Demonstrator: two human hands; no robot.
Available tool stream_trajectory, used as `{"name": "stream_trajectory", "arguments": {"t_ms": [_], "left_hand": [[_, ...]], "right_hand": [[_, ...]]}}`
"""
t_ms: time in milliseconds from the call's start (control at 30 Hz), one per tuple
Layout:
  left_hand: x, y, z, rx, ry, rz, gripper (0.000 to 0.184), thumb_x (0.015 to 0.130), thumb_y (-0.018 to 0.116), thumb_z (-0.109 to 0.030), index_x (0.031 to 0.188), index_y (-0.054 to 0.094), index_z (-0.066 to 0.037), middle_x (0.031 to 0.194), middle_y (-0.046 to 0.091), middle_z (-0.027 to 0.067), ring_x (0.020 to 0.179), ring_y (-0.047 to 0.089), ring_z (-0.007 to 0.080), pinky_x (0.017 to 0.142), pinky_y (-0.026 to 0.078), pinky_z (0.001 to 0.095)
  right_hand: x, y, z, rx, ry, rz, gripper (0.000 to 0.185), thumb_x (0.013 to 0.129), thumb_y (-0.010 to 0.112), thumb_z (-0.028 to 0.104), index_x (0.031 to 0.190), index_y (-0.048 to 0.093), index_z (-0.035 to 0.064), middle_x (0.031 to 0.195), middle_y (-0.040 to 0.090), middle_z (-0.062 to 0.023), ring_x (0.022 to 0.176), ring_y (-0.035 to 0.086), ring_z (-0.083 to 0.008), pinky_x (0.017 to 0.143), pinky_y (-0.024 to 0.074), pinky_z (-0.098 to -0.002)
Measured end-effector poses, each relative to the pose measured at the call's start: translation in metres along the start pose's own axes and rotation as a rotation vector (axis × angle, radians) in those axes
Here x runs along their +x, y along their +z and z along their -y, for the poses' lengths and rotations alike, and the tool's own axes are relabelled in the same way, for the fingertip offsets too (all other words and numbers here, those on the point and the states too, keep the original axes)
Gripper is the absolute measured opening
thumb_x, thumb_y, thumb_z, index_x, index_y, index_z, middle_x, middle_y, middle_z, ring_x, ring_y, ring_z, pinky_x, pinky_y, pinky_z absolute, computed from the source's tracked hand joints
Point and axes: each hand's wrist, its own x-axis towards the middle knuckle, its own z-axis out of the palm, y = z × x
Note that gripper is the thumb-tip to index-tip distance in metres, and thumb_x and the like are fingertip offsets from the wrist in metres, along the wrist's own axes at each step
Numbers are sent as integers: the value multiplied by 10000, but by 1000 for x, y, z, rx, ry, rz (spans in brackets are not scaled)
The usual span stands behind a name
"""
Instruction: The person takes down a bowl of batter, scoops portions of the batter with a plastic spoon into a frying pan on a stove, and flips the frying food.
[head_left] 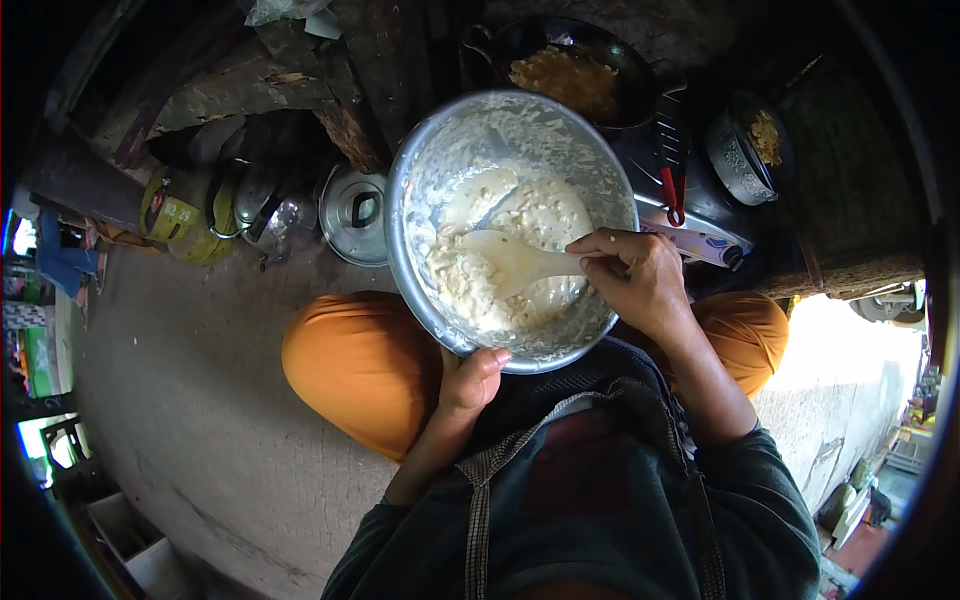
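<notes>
A large metal mixing bowl (402,200) is tilted toward me above my lap, its inner wall smeared with batter. Thick, pale, lumpy batter (545,210) lies in the bottom. My left hand (472,380) grips the near rim, thumb over the edge and the other fingers hidden beneath. In my right hand (640,275) is the handle of a pale rice paddle (505,262), pinched between thumb and fingers. The paddle's flat blade rests in the batter, coated with it.
Beyond the bowl, a wok (570,75) with frying food sits on a gas stove (700,235). Red-handled tongs (672,185) lie on the stove. A patterned pot (738,155) with fried pieces stands right. At left are a round metal lid (352,215) and a yellow-green gas cylinder (185,215).
</notes>
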Motion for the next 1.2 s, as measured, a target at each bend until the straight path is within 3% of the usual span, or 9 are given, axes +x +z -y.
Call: {"name": "stream_trajectory", "arguments": {"t_ms": [133, 200, 500, 600, 800, 1133, 1200], "left_hand": [[2, -5, -5, 12, -36, 26, 724, 541, 493, -7, 1194, 182, -26, 1131, 319, 97, 1059, 319, 220, 890, 274, 349], [2, -7, -7, 3, -75, 42, 720, 542, 497, -6, 1192, 190, -33, 1119, 333, 91, 1045, 335, 215, 882, 284, 345], [2, -16, -11, -1, -138, 71, 736, 530, 505, 0, 1193, 185, -25, 1105, 343, 89, 1024, 354, 211, 870, 302, 342], [1, -13, -10, 18, -150, 83, 750, 528, 507, 0, 1199, 175, -29, 1110, 339, 93, 1031, 350, 212, 868, 306, 343], [-1, -13, -9, -6, -162, 89, 760, 527, 501, 6, 1205, 160, -30, 1119, 331, 99, 1044, 340, 218, 873, 302, 350], [3, -11, -4, -43, -136, 34, 747, 521, 499, -5, 1197, 182, -42, 1120, 335, 91, 1050, 331, 222, 887, 280, 340], [4, -11, -3, -38, -127, 27, 745, 520, 501, -8, 1194, 187, -41, 1119, 336, 90, 1047, 334, 219, 886, 282, 339]], "right_hand": [[11, 14, -9, 155, 8, 21, 154, 660, 525, 25, 795, 598, 33, 622, 568, -42, 509, 498, -68, 479, 386, -201], [16, 16, -10, 333, 94, 63, 154, 637, 535, 81, 770, 613, 97, 590, 573, -61, 529, 552, -119, 507, 413, -228], [27, 19, -14, 498, 119, 27, 135, 656, 532, 52, 766, 610, 59, 502, 502, -14, 467, 463, -55, 462, 371, -199], [28, 16, -20, 532, 131, -6, 130, 659, 537, 67, 767, 609, 66, 525, 526, -18, 479, 487, -66, 476, 381, -201], [26, 13, -21, 237, 91, -189, 129, 659, 536, 107, 760, 614, 122, 600, 574, -32, 544, 555, -139, 538, 420, -241], [18, 10, -10, 129, 51, -54, 123, 646, 547, 116, 744, 617, 141, 603, 571, -29, 552, 555, -143, 538, 419, -247], [16, 10, -11, 281, -3, 33, 134, 680, 529, 15, 795, 597, 14, 601, 558, -41, 521, 500, -76, 495, 390, -188]]}}
